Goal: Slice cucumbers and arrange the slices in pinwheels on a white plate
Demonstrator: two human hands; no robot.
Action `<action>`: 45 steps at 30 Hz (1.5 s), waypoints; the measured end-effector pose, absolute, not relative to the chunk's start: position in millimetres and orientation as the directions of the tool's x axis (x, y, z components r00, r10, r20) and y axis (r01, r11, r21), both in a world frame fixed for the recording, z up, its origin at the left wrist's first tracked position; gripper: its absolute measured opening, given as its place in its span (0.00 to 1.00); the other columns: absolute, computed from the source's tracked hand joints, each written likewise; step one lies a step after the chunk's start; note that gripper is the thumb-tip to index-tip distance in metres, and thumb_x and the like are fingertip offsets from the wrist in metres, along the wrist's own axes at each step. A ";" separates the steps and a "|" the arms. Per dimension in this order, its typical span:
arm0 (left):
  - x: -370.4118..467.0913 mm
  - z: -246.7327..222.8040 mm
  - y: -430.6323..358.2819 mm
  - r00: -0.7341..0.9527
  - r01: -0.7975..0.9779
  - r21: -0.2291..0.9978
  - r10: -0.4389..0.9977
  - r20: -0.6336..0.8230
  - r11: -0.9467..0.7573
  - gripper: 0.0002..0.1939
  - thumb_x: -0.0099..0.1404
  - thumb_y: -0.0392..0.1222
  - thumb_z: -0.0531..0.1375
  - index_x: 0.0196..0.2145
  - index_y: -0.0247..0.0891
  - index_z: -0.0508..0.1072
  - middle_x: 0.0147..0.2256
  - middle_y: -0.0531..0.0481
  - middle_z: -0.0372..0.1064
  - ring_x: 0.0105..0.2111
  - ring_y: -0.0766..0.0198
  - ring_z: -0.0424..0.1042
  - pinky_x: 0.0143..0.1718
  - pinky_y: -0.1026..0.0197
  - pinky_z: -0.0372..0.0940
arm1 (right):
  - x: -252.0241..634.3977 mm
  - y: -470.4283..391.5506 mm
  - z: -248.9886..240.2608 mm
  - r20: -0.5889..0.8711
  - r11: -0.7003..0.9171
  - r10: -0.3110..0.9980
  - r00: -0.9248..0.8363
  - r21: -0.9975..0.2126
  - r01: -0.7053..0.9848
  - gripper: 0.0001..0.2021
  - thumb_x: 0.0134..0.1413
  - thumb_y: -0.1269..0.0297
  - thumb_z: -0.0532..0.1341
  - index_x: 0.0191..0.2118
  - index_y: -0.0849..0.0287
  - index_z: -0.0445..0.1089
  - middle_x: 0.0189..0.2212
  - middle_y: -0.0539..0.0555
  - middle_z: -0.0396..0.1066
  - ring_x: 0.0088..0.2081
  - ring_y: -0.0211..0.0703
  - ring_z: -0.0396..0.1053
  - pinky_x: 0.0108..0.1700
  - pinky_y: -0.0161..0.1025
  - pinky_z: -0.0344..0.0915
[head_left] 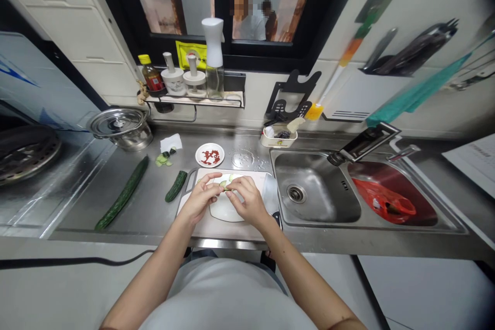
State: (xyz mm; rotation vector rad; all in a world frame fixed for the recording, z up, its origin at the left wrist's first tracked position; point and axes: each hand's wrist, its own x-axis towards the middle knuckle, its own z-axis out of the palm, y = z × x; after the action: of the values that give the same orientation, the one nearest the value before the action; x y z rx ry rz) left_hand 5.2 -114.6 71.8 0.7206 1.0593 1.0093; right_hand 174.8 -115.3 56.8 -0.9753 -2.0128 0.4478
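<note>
Above a white plate (pixel 228 214), my left hand (pixel 203 197) and my right hand (pixel 246 199) meet at the fingertips. Between them is a thin cucumber slice (pixel 223 184), partly hidden by the fingers. My right thumb and fingers pinch it, and my left thumb and fingertips close on its other side. Another pale green slice (pixel 231 178) shows just behind. The plate rests on a cutting board (pixel 204 231). A knife's dark handle (pixel 277 218) shows at the board's right edge. Left of the board lie a short cut cucumber (pixel 176 186) and a long whole cucumber (pixel 124 193).
Behind the board stands a small dish (pixel 210 155) of chopped red pieces. Cucumber scraps (pixel 164 160) lie near a white paper (pixel 170 142). A lidded steel pot (pixel 133 134) is back left. The double sink (pixel 320 191) with a red bag (pixel 386 203) is at right.
</note>
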 end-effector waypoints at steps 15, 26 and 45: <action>4.2 69.1 -112.7 0.141 -0.231 0.925 0.951 -0.275 0.302 0.33 0.44 0.47 0.71 0.48 0.38 0.68 0.24 0.58 0.67 0.21 0.74 0.59 0.23 0.69 0.50 | 178.6 -111.3 60.7 0.529 0.688 0.716 -0.455 -0.427 0.586 0.10 0.62 0.65 0.54 0.41 0.56 0.72 0.37 0.58 0.68 0.41 0.47 0.63 0.43 0.45 0.63; 5.7 80.6 -112.9 0.106 -0.147 0.965 0.973 -0.203 0.218 0.32 0.47 0.46 0.69 0.49 0.38 0.67 0.27 0.55 0.71 0.30 0.66 0.70 0.35 0.64 0.61 | 179.3 -109.3 61.0 0.523 0.678 0.730 -0.439 -0.473 0.563 0.10 0.62 0.65 0.53 0.40 0.55 0.72 0.36 0.57 0.69 0.41 0.47 0.63 0.43 0.46 0.64; 12.0 80.4 -112.3 0.074 -0.069 0.995 0.995 -0.071 0.076 0.29 0.50 0.48 0.66 0.49 0.38 0.67 0.28 0.55 0.67 0.29 0.68 0.67 0.32 0.65 0.61 | 175.2 -107.8 61.6 0.422 0.535 0.844 -0.331 -0.714 0.451 0.07 0.60 0.65 0.55 0.32 0.55 0.69 0.30 0.52 0.69 0.36 0.42 0.65 0.43 0.41 0.61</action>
State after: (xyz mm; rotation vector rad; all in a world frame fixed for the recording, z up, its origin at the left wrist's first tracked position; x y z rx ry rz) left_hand 12.0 -112.3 80.4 1.1359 1.1385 1.1356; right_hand 175.2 -107.8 61.6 -1.0517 -1.9673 0.6172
